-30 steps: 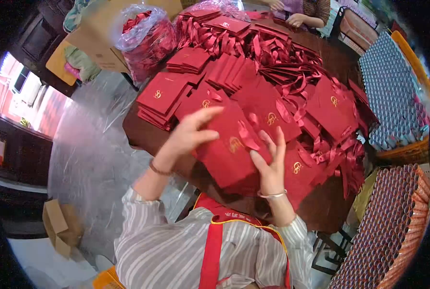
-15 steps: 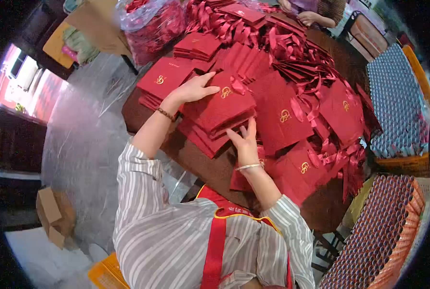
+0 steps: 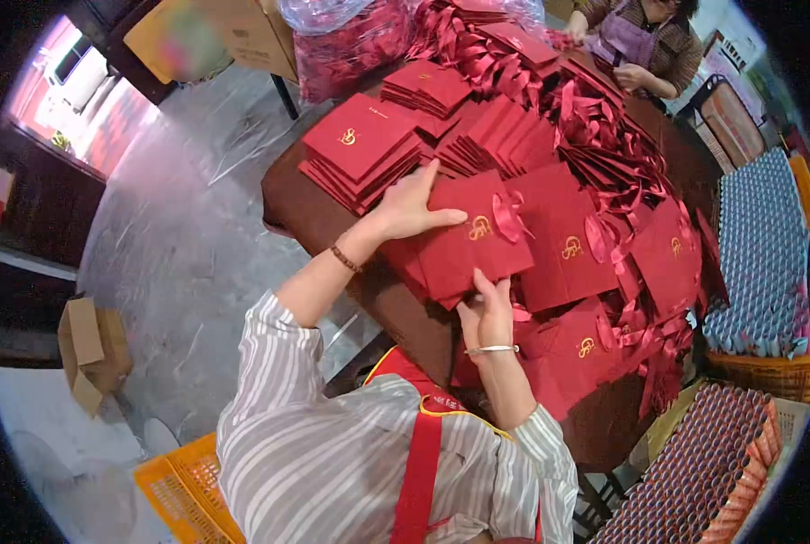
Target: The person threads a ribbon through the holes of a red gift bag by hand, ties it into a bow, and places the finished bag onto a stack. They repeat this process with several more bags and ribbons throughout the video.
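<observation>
Thumb and fingers spread wide, the left hand (image 3: 411,205) grips a red bag (image 3: 466,254) over the brown table (image 3: 412,322); the right hand (image 3: 491,317), half closed, pinches the bag's near edge.

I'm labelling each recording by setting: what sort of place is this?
Likely a packing workshop: flat red bags with gold emblems stacked on a brown table, a bulging clear plastic sack, and an orange slatted plastic crate.

Workshop, with piled red bags (image 3: 514,136)
</observation>
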